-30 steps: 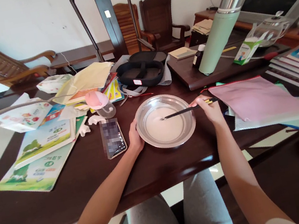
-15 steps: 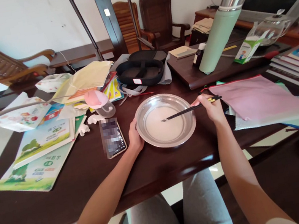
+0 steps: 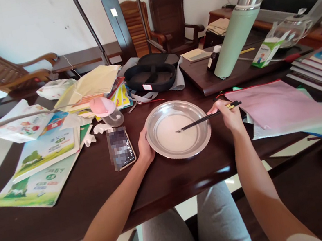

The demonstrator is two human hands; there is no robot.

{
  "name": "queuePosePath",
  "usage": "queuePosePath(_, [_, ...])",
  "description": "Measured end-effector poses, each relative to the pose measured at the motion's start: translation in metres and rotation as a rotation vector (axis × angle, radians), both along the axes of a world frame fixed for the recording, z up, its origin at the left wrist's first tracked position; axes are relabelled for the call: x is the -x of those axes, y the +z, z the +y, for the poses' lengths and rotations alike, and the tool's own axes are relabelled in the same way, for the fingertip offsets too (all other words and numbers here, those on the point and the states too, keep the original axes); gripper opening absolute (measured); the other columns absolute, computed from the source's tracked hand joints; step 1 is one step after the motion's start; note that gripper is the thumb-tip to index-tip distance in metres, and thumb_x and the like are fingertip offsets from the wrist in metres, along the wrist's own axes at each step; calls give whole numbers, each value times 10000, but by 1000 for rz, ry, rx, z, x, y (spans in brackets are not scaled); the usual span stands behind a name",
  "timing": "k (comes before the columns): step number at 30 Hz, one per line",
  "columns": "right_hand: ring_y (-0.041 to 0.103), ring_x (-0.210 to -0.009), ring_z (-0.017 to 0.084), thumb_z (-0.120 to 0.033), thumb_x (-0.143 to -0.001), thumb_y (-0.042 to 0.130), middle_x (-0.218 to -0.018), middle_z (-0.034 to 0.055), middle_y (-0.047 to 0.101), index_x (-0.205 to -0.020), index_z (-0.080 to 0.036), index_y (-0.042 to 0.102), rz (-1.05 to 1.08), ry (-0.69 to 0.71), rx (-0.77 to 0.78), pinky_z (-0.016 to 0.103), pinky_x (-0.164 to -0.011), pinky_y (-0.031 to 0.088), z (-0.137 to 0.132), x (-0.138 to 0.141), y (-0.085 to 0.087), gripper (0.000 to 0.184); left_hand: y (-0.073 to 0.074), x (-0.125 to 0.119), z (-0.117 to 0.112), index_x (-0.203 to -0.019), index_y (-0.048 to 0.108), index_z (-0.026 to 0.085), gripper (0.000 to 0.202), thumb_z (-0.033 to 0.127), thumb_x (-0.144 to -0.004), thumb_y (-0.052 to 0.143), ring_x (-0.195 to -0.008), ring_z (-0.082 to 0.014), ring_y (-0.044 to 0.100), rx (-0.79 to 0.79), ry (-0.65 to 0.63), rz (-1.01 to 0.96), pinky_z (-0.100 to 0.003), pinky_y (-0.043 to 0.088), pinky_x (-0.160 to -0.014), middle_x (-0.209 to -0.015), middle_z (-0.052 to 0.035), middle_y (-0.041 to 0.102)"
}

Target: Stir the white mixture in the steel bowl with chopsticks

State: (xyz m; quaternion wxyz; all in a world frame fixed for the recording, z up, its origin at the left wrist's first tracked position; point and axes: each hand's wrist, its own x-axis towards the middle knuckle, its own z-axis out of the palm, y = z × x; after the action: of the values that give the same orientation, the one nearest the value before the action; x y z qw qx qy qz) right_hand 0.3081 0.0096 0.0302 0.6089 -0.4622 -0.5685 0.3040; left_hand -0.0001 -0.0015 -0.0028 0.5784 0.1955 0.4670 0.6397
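Head view showed me a metal bowl (image 3: 182, 153) of whitish liquid (image 3: 170, 136), left hand (image 3: 145, 147) touching it, grip unclear, right hand (image 3: 230, 115) closed around chopsticks (image 3: 201, 120).

On table (image 3: 77, 193): bowl (image 3: 182, 153). At bowl's left rim: left hand (image 3: 146, 146). Right of bowl: right hand (image 3: 230, 114), with chopsticks (image 3: 194, 123) across the rim, tips within the bowl. Left of left hand: phone (image 3: 124, 147); farther left, booklets (image 3: 41, 183). Behind bowl, slightly left: case (image 3: 151, 84); beyond it, chair (image 3: 118, 26). Right of right hand: pouch (image 3: 282, 103). Behind pouch's left end: flask (image 3: 236, 40), bottle (image 3: 214, 60) just left.
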Motion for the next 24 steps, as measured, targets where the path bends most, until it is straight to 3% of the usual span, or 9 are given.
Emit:
queuePosePath(2, [751,-687,268,-827,-877,747,-588,28,708,-577,-303,704,33,-5,-10,444,-746,630,0,-1,-2,606,-1,0,0,-790,720,226,365,534,-697,892,-968,-263,745,3,2,-1,-357,585,-937,-812,-4,765])
queuePosePath(8, [793,-813,269,-748,-914,769,-773,49,809,-664,-282,775,-89,239,19,430,-821,639,-4,5,0,529,-1,1,1,-773,718,231,342,517,-701,892,-982,-279,761,16,-10,-22,-368,596,-933,-808,-8,773])
queuePosePath(11, [790,-812,262,-744,-916,774,-765,39,802,-673,-284,773,-88,170,-9,431,-870,635,-3,2,0,520,0,1,1,-779,734,225,331,511,-702,883,-978,-278,763,16,-14,-32,-369,599,-936,-833,-16,790])
queuePosePath(15, [755,-710,249,-758,-924,756,-648,23,735,-614,-284,725,13,47,-30,427,-801,627,0,-4,-3,567,0,1,0,-792,736,223,341,517,-704,885,-984,-278,763,21,-5,-26,-370,595,-943,-831,-14,790])
queuePosePath(18, [754,-713,257,-768,-915,756,-640,33,725,-599,-282,705,19,124,10,424,-749,630,-2,-2,-4,582,-1,1,0,-804,739,222,333,513,-723,879,-998,-280,763,24,-11,-25,-368,596,-940,-836,-16,791])
queuePosePath(21, [772,-774,262,-753,-917,766,-746,45,781,-642,-283,740,-53,235,20,430,-791,639,-4,3,-2,545,-1,1,0,-787,727,223,317,494,-729,881,-998,-281,762,18,-5,-30,-366,599,-931,-827,-14,786])
queuePosePath(24, [781,-814,265,-736,-921,776,-777,41,800,-660,-287,760,-91,210,-7,439,-869,633,-3,3,0,520,-1,1,0,-781,727,221,334,500,-711,898,-979,-274,758,17,-1,-28,-358,598,-925,-812,-10,783])
